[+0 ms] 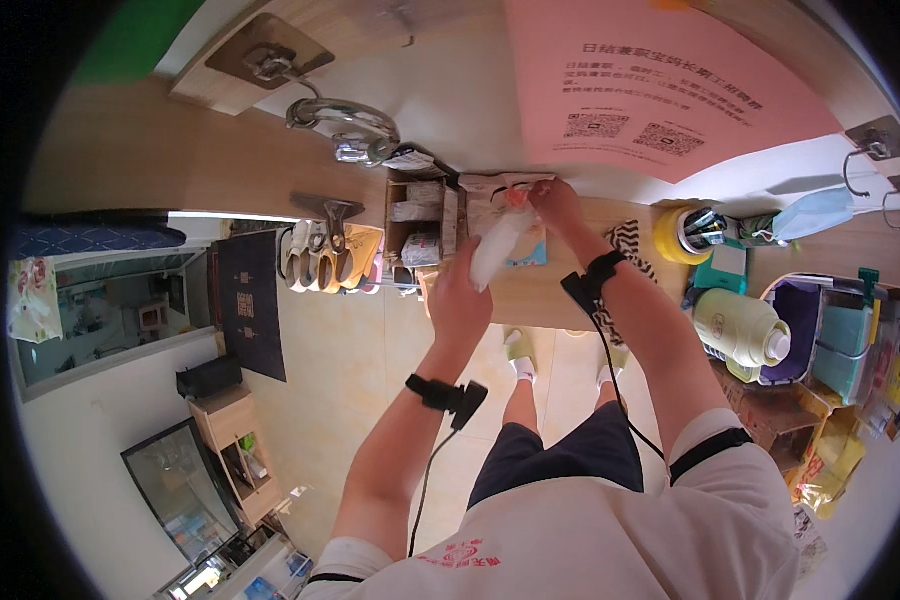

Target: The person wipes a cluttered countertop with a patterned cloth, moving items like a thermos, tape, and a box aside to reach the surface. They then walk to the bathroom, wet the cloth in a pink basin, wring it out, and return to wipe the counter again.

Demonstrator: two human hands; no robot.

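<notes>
Both of my hands are over the wooden desk. My left hand grips the lower end of a white, translucent wrapped bundle, which slants up to the right. At the bundle's upper end, my right hand has its fingers bent close to something red and white; whether they pinch it is unclear. Behind the bundle lies a pale bag or sheet with dark marks. A blue-edged packet lies partly hidden under the bundle.
A box of small cartons stands left of the bundle. On the right are a black-and-white zigzag cloth, a roll of yellow tape holding pens, and a pale green thermos. A metal lock hangs from a hook above.
</notes>
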